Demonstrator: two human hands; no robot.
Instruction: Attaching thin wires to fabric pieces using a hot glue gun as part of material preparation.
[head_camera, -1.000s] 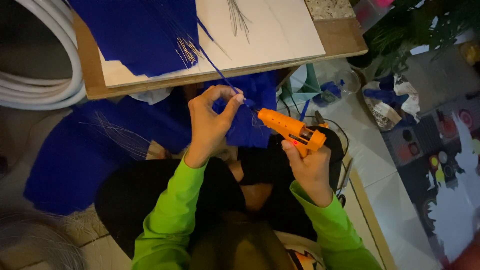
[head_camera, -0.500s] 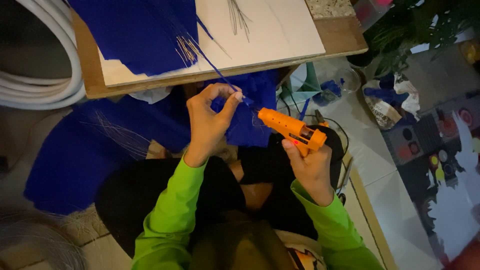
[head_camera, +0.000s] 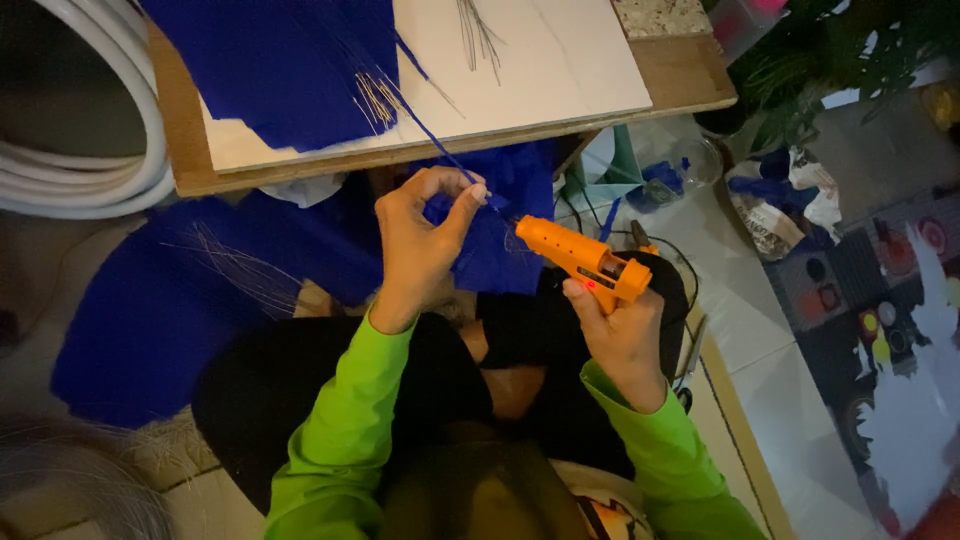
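The orange glue gun (head_camera: 585, 262) sits in the right hand (head_camera: 625, 340), fingers wrapped around its grip, nozzle aimed left at the thin blue strip (head_camera: 440, 150) that the left hand (head_camera: 420, 245) pinches between thumb and fingertips. That strip runs up and left from the pinch, past the near edge of the wooden board (head_camera: 690, 85) to the blue crepe sheet (head_camera: 290, 60) lying on the white paper (head_camera: 560, 60). Compared with a second ago, little has shifted: the nozzle stays just beside the pinched end, the left fingers have closed a touch tighter around the strip, and both hands hold the same place over the lap. This steadiness suggests glue is being laid at the strip's end. More blue sheet (head_camera: 180, 300) lies on the floor at the left, white tubing (head_camera: 90, 180) coils beyond the board's left edge.
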